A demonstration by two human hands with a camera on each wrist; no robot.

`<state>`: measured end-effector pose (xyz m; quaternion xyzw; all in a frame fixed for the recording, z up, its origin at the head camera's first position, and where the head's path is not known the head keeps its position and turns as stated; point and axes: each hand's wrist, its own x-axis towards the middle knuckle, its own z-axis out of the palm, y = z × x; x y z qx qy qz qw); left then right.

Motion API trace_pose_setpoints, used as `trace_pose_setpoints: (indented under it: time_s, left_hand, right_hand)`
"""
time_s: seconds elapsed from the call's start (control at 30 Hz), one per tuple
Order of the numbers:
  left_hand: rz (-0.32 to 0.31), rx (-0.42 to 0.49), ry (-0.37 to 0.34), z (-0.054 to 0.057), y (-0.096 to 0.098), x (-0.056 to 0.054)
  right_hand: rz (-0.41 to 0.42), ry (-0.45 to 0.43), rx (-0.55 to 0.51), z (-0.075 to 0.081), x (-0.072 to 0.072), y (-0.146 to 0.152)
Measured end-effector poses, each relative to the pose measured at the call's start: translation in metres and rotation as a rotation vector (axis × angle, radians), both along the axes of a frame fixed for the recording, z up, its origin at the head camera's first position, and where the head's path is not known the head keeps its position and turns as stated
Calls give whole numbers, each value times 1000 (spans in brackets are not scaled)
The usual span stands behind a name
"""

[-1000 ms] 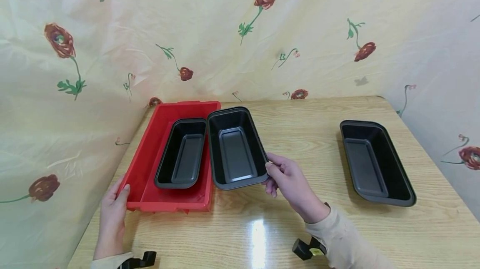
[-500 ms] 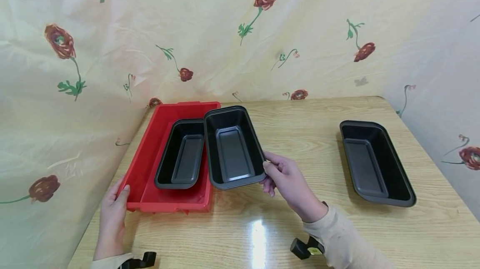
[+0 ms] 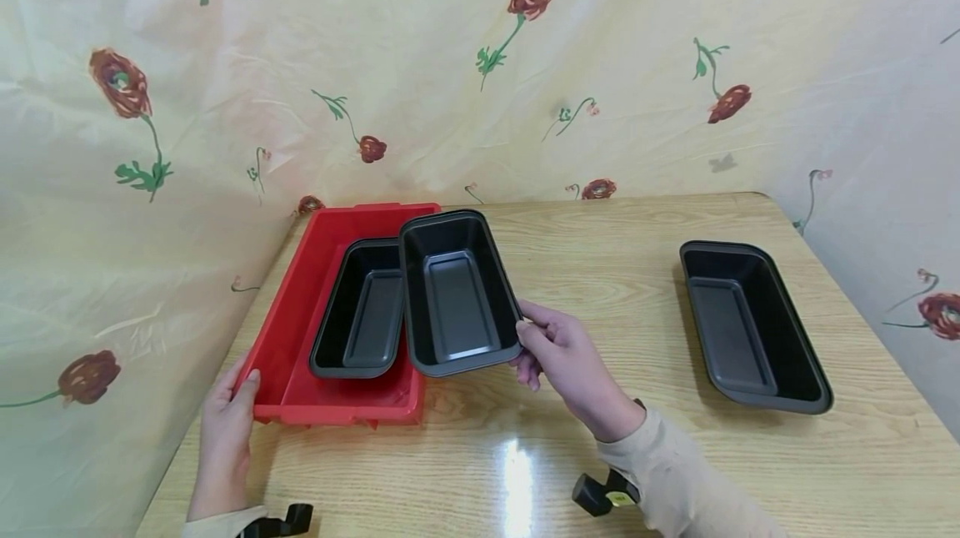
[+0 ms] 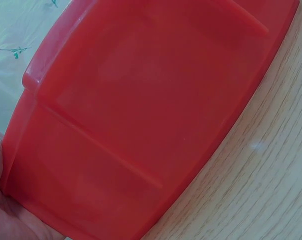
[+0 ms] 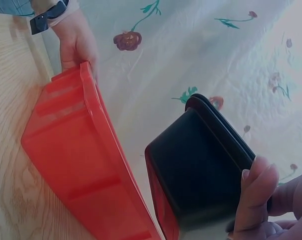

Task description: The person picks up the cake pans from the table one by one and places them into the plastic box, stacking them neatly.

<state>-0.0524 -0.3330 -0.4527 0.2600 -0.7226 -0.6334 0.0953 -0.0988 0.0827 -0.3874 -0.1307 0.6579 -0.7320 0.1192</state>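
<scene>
Over the right edge of a red bin (image 3: 330, 399), the right hand (image 3: 568, 365) pinches a black pan (image 3: 459, 296) by one corner, likely to leave its base clear. The left hand (image 3: 227, 417) grips the bin, seemingly for steadiness.

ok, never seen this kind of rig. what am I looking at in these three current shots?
No robot here, just a person's two bare hands. The wide picture comes from the head, looking forward and down; the two smaller ones come from the left and right wrists.

On the wooden table, a red bin holds one dark pan; another dark pan sits toward the right. The left hand grips the bin's near left corner.

The right hand pinches a third pan by its near right corner, above the bin's right edge. The right wrist picture shows its outside; whether it touches the bin, I can't tell.
</scene>
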Motion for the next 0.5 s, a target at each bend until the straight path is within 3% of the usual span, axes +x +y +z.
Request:
trace_pose_setpoints:
  time_s: [0.5]
  left_hand:
    - [-7,-17,-17,0,-1,0]
  right_hand:
    - [8,-13,-10,2,-2,-13]
